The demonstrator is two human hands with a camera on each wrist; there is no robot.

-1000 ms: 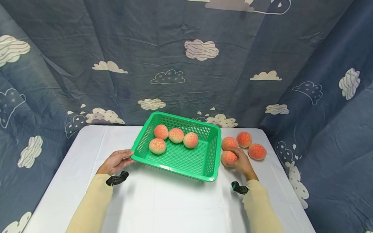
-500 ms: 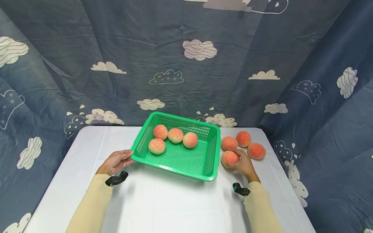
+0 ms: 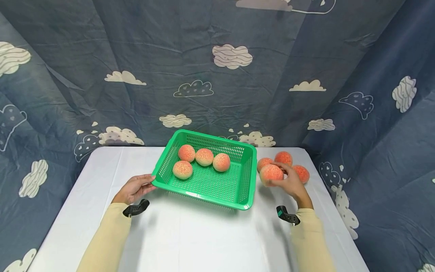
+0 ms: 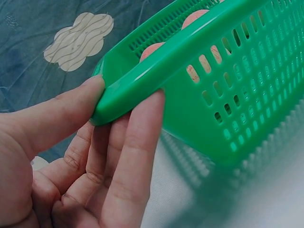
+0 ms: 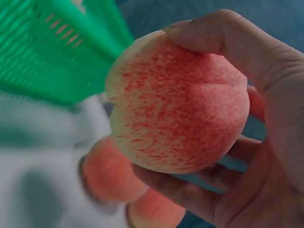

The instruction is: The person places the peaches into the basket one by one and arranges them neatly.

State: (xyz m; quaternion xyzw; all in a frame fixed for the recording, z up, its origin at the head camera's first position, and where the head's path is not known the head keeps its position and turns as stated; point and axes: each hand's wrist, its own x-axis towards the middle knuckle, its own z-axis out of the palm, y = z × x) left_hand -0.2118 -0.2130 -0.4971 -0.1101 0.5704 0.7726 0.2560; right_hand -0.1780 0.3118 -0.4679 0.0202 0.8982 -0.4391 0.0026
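My left hand (image 3: 134, 188) pinches the near-left corner of a green plastic basket (image 3: 198, 195), thumb on top of the rim and fingers beneath, as the left wrist view shows. Several peaches (image 3: 182, 170) lie in the basket's left and middle part. Just right of the basket, my right hand (image 3: 293, 184) holds a red-speckled peach (image 3: 271, 173) between thumb and curled fingers. In the right wrist view this held peach (image 5: 178, 104) is raised above the others, near the basket wall (image 5: 42, 61).
Behind the right hand, three more peaches sit on the white-covered table: one at the left (image 3: 263, 163), one at the back (image 3: 283, 158) and one at the right (image 3: 301, 173). A dark blue cloth (image 3: 190, 64) with cloud prints hangs behind the table and along its sides.
The right hand has lifted the peach off the table and drawn slightly up and to the right with it. The left hand and basket stay in place.
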